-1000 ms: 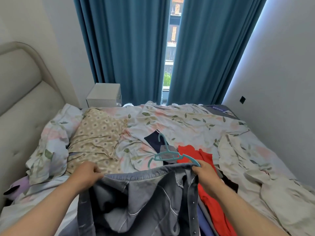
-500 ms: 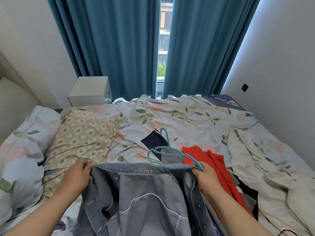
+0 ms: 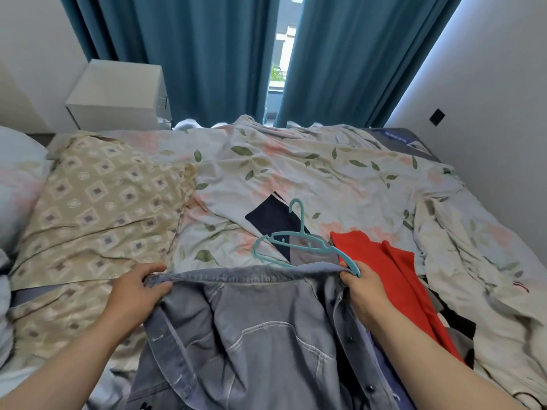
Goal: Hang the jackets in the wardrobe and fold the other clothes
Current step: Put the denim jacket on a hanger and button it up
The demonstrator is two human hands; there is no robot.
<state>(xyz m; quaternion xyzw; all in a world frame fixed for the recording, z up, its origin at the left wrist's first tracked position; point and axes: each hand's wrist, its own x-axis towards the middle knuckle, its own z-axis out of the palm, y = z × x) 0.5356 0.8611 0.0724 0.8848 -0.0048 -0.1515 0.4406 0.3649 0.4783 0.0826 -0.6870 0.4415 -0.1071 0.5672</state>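
Nearest the camera, a denim jacket (image 3: 266,335) is lying spread open on the bed, its body draping down toward the person. Both hands are holding it up by the collar edge, set well apart. The left hand (image 3: 139,288) is gripping the collar's left end with curled fingers, and the right hand (image 3: 364,288) is pinching the right end by the button placket. The collar is stretching taut between them.

Just beyond the collar, a teal hanger (image 3: 303,224) is resting with its near tip touching the right hand. Whether the fingers are gripping it cannot be told. Under it a navy garment (image 3: 266,217) is lying, with a red garment (image 3: 384,267) beside the right hand.

Farther back, a floral duvet (image 3: 296,161) is covering the bed, with a beige patterned pillow (image 3: 97,208) on the left. Beyond them a white nightstand (image 3: 118,93) and blue curtains (image 3: 207,54) are standing.
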